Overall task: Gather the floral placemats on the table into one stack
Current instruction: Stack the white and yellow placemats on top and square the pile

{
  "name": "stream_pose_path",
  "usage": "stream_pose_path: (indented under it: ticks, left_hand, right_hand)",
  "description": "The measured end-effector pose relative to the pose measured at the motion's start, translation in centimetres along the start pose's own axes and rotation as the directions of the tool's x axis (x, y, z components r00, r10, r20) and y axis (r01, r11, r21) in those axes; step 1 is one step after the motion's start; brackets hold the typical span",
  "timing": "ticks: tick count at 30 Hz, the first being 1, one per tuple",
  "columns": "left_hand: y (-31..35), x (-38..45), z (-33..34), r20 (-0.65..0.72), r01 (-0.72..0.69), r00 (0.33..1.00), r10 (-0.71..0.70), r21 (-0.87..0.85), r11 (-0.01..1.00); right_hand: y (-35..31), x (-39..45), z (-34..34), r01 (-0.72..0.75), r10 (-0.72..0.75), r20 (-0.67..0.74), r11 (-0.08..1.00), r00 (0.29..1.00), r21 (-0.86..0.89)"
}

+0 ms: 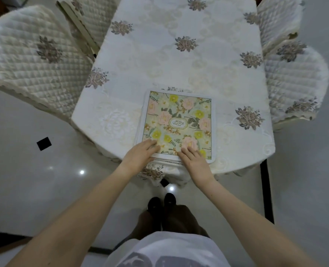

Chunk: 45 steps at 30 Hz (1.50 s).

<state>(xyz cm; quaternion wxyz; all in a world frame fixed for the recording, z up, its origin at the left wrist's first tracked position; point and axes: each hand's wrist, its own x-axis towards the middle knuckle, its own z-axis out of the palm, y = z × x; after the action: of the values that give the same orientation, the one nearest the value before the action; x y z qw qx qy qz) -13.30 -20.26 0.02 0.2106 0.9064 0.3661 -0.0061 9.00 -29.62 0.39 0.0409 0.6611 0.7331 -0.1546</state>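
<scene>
A person's two hands rest flat on a stack of floral placemats (176,122) at the near edge of a cloth-covered table (179,54), centre of the frame. The left hand (140,154) lies open, palm down, on the stack's lower-left corner; the right hand (193,160) lies open on its lower edge just beside it, the two a little apart and neither clamped on anything. Layered white edges show along the stack's left and lower sides, so several mats appear already piled. No other placemat is visible on the tablecloth, which suggests the gathering is all but done, with only squaring the edges left. Quilted chair covers (34,51) flank the table at the upper left and right.
</scene>
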Motion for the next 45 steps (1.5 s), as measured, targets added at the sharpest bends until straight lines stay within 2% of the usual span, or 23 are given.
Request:
stream_pose_path:
  ticks: [6, 10, 12, 15, 23, 29, 35, 39, 42, 45]
  left_hand:
    - [0.1, 0.3, 0.4, -0.023, 0.029, 0.999, -0.028, 0.066, 0.997]
    - [0.3, 0.1, 0.8, -0.049, 0.068, 0.997, -0.065, 0.058, 0.996]
    - [0.6, 0.5, 0.5, -0.043, 0.084, 0.996, -0.083, 0.013, 0.996]
    - [0.6, 1.8, -0.5, -0.046, 0.103, 0.993, -0.105, -0.036, 0.994]
    - [0.1, 8.4, -3.6, -0.025, 0.131, 0.991, -0.132, -0.027, 0.991]
    - [-1.4, 15.8, -6.6, -0.031, 0.124, 0.992, -0.124, -0.024, 0.992]
    - [-4.0, 22.1, -8.4, -0.004, 0.12, 0.993, -0.12, 0.01, 0.993]
    - [-5.5, 24.5, -8.8, 0.023, 0.143, 0.989, -0.144, 0.063, 0.988]
    - [-5.9, 25.0, -8.7, 0.088, 0.144, 0.984, -0.154, 0.103, 0.984]
    - [-6.1, 24.9, -8.6, 0.096, 0.144, 0.984, -0.149, 0.055, 0.988]
  right_hand:
    - [0.6, 0.1, -0.5, 0.064, -0.061, -0.135, 0.998, 0.989, 0.016]
    - [1.7, 0.6, -0.9, 0.135, -0.132, -0.121, 0.991, 0.984, 0.018]
    - [2.3, 0.9, -1.1, 0.138, -0.13, -0.103, 0.988, 0.986, 0.077]
    - [3.7, 1.8, -1.8, 0.097, -0.078, -0.113, 0.979, 0.991, 0.179]
    - [6.2, 5.8, -4.6, 0.039, -0.021, -0.093, 0.981, 0.995, 0.188]
    - [7.5, 11.7, -7.1, -0.091, 0.117, -0.092, 0.963, 0.989, 0.255]
    - [10.3, 18.6, -9.6, -0.201, 0.226, -0.082, 0.949, 0.971, 0.242]
    - [11.1, 21.5, -10.4, -0.273, 0.274, 0.023, 0.94, 0.961, 0.206]
    - [11.0, 22.1, -10.1, -0.282, 0.273, 0.074, 0.947, 0.959, 0.154]
    - [10.9, 22.1, -9.8, -0.275, 0.268, 0.071, 0.952, 0.961, 0.131]
